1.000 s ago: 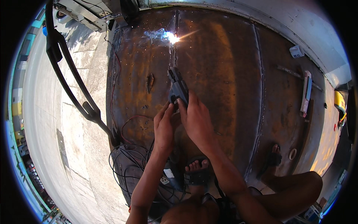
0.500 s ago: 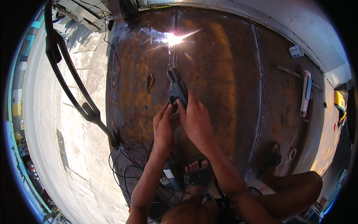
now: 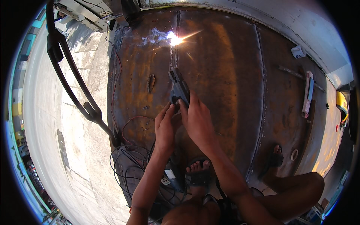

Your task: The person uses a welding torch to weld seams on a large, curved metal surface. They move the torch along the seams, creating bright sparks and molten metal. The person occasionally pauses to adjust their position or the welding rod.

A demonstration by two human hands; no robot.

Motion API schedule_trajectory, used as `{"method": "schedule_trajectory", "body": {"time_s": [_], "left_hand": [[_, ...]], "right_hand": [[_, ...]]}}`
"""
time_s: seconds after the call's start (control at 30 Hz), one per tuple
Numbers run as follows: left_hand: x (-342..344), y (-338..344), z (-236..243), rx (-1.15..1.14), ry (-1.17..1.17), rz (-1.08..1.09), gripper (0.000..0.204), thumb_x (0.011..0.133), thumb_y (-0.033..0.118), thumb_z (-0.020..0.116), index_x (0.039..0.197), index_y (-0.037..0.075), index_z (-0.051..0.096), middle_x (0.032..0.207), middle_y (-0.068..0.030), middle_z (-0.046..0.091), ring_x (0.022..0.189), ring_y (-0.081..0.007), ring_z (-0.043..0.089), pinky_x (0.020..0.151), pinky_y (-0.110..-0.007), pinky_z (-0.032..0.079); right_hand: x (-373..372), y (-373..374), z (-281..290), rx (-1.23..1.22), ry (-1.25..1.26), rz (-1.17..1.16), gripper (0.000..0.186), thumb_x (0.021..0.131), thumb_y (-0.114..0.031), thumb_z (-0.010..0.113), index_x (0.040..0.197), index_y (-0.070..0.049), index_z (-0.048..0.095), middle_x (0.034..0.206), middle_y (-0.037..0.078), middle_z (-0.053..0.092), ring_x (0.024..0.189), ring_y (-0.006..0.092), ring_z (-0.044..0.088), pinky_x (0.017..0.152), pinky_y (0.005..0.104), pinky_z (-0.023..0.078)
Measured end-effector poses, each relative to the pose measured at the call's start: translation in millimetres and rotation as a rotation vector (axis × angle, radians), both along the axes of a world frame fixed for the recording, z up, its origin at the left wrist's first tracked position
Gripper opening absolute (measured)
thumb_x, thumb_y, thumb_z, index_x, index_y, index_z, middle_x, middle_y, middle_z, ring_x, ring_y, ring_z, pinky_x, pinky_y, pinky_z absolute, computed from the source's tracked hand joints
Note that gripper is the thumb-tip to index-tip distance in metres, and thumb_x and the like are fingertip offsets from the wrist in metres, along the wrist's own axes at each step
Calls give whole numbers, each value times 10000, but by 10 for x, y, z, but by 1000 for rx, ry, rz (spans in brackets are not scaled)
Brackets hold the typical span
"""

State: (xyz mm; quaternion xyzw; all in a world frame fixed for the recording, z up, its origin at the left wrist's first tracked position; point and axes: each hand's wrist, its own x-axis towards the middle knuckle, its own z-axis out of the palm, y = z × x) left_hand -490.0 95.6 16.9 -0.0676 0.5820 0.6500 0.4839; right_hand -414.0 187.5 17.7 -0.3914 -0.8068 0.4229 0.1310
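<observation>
Both my hands close around a dark welding electrode holder (image 3: 179,87), its jaws pointing away from me. My right hand (image 3: 199,122) wraps its handle from the right side. From the left, my left hand (image 3: 165,125) grips low on the handle, its fingers meeting those of the right. A welding arc (image 3: 174,39) glares white farther out, throwing sparks and bluish smoke along a straight seam (image 3: 171,60) in the rusty steel plate (image 3: 210,82). I cannot make out the rod between holder and arc.
A dark flake of scrap (image 3: 151,83) lies left of the holder. Black cables (image 3: 129,159) coil by my left forearm, near a dark forked bar (image 3: 71,75). A white cup (image 3: 298,51), a narrow box (image 3: 308,93) and a tape roll (image 3: 294,155) lie to the right.
The arc's glare has shrunk slightly and the smoke on its left has changed shape. Both hands and the electrode holder keep nearly the same position.
</observation>
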Motion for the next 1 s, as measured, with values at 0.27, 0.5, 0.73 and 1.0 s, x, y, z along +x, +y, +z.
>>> {"method": "schedule_trajectory", "body": {"time_s": [0.27,0.5,0.73,1.0], "left_hand": [[5,17,3,8,-2,4,382,1109,254,473,1391,21,585,1258,-93,686,1105,-209,689,945,-348,528],[-1,8,22,14,-3,-8,369,1106,253,476,1370,24,593,1250,-93,685,1100,-212,689,941,-350,526],[2,9,4,-4,-9,-1,370,1102,262,485,1365,24,591,1234,-93,687,1079,-215,691,928,-350,521],[3,4,-6,-24,-18,10,366,1099,268,495,1350,21,593,1200,-95,689,1055,-212,694,916,-349,522]], "right_hand": [[5,11,-11,15,-15,9,462,1071,-237,559,1320,143,474,1111,344,663,936,497,699,740,532,595],[5,7,2,7,-22,10,456,1069,-235,561,1317,138,477,1108,342,665,931,499,700,739,535,596],[7,-2,-11,6,8,5,416,1064,-219,569,1290,118,475,1093,338,658,953,501,687,748,537,581],[5,-2,5,11,-1,-4,400,1061,-214,575,1279,109,480,1077,332,658,941,500,685,736,536,574]]}}
